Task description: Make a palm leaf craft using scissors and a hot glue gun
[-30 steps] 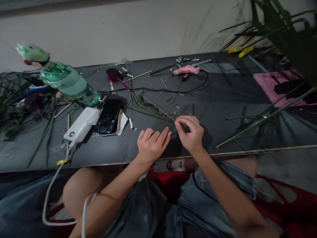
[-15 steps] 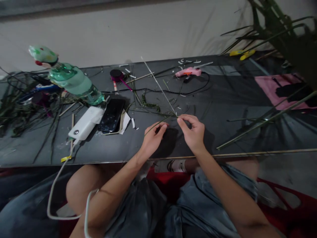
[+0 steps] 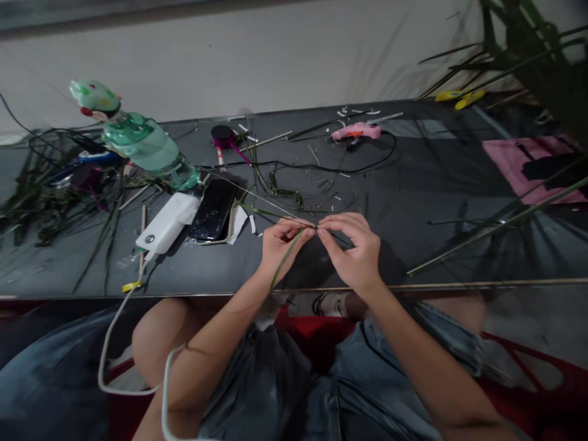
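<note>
My left hand (image 3: 283, 247) and my right hand (image 3: 357, 252) meet fingertip to fingertip over the front of the table. Both are closed in a pinch. From the left fingers a thin pale stick (image 3: 257, 197) slants up to the far left. A narrow green leaf strip (image 3: 285, 256) runs from the pinch down across the left hand. The right fingertips grip at the same spot, where strip and stick come together; my fingers cover the join itself. Behind the hands lie leaf scraps and a small braided green piece (image 3: 283, 191).
Left of my hands are a black phone (image 3: 214, 211), a white power bank (image 3: 166, 225) with its cable and a green bottle (image 3: 149, 144). A pink glue gun (image 3: 357, 131) lies at the back. A long stem (image 3: 452, 245) and pink cloth (image 3: 509, 165) are at right.
The stick has swung down toward the left, its lower end now at the left fingers. My right hand has moved left to meet the left hand. The leaf strip now hangs over the left hand.
</note>
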Available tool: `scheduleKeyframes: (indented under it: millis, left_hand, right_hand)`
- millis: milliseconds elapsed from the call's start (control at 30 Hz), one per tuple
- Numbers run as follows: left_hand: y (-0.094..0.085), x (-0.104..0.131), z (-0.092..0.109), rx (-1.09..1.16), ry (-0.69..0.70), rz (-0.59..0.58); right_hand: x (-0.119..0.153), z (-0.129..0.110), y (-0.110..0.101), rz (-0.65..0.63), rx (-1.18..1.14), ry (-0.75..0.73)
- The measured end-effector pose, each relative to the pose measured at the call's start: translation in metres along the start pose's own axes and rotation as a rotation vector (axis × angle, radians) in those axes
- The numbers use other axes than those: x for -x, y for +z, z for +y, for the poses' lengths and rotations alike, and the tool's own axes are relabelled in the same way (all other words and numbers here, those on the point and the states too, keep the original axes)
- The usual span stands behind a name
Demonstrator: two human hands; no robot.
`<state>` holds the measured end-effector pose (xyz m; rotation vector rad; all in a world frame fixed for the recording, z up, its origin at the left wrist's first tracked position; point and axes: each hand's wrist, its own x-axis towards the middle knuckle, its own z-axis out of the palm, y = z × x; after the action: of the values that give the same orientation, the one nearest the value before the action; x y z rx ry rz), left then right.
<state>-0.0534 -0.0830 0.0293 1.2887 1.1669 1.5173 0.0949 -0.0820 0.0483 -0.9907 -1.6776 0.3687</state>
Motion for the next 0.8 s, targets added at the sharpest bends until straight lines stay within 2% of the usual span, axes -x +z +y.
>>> scheduleKeyframes:
  millis: [233,600,800]
  left_hand:
    - [-0.0002,0.0010,0.0053,-0.063,0.102,-0.028]
    - [-0.0029,0.0037,0.0014,-0.071,0.128,-0.081]
    - [0.0004,0.0043,0.0019,-0.147,0.115,-0.044]
  right_hand:
    - [0.0024,-0.0025,-0.0026,0.026,0.137,-0.029]
    - [0.0039,-0.0004,-0.0049,0.021,0.159,-0.046]
    - [0.0061,0.0025,-0.0056,-0.042,0.194,-0.001]
